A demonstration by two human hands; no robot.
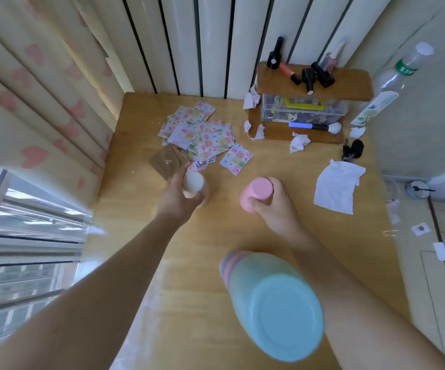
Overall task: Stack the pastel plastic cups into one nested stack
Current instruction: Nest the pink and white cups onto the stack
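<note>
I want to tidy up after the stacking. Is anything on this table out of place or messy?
Yes. Crumpled paper scraps lie around the wooden shelf, a tissue lies loose on the table, cards are strewn in a heap, and nail polish bottles lie tipped over on the shelf.

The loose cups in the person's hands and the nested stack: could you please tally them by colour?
Cream cup, in left hand: 1
Pink cup, in right hand: 1
Nested stack, blue on top, cup count unclear: 1
Total: 3
</note>
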